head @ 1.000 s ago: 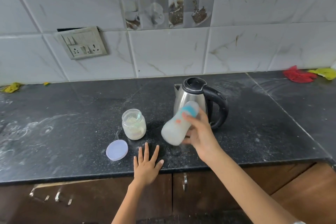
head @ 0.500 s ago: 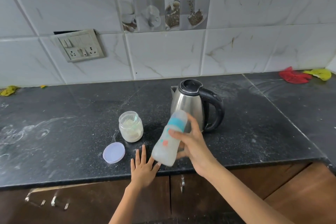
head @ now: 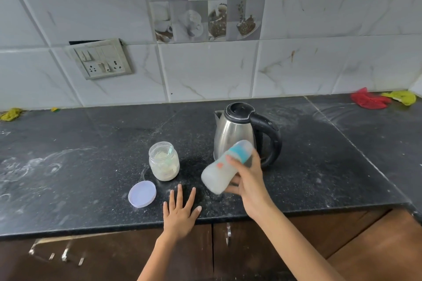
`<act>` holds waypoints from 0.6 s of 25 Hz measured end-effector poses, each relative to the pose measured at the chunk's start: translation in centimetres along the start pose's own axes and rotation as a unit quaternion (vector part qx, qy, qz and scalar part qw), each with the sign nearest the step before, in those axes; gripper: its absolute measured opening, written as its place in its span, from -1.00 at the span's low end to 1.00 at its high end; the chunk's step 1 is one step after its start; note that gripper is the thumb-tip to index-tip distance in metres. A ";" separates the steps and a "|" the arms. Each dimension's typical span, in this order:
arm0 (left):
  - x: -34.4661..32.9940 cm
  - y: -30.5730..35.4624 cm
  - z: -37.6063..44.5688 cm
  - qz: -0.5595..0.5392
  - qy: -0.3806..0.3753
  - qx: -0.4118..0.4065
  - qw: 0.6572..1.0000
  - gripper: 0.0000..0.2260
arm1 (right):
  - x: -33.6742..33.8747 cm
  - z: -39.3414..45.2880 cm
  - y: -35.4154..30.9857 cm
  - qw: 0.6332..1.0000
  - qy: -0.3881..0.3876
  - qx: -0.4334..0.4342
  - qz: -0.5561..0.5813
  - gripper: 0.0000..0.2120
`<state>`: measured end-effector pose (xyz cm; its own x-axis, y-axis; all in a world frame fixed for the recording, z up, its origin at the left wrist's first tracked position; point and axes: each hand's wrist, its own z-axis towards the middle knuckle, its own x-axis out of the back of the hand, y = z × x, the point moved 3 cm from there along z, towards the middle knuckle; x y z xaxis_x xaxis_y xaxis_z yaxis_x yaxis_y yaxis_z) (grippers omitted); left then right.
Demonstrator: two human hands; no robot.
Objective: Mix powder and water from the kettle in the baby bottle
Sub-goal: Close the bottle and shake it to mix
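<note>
My right hand grips a capped baby bottle with a blue collar, holding it tilted in the air above the counter, its base toward the lower left; it is full of cloudy white liquid. Just behind it stands a steel kettle with a black lid and handle. My left hand lies flat on the black counter near the front edge, fingers spread, holding nothing. An open glass powder jar stands left of the bottle, a spoon inside it. The jar's lilac lid lies in front of it.
White powder smears mark the counter's left side. A red cloth and a yellow one lie at the back right, yellow scraps at the back left. A switch plate hangs on the tiled wall. Brown cabinet doors sit below.
The bottle swung down toward the counter's front edge half a second ago and is now back up in front of the kettle, tilted. My left hand stayed flat on the counter.
</note>
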<state>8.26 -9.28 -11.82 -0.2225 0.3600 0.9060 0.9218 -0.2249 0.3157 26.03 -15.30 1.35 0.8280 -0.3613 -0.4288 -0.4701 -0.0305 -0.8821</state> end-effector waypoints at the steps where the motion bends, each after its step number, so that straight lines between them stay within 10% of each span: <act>1: 0.0 0.0 0.0 0.008 0.001 0.000 1.000 -0.45 | -0.3 -0.3 0.7 0.998 -0.027 -0.011 -0.051 -0.32; 15: -0.3 -0.3 0.4 -0.002 0.003 -0.001 1.000 -0.45 | 0.3 0.0 0.5 0.999 0.011 -0.004 0.034 -0.39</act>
<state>8.19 -9.00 -12.30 -0.2281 0.3561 0.9062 0.9200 -0.2258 0.3204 26.04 -15.40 0.82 0.7866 -0.3839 -0.4835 -0.5282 -0.0131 -0.8490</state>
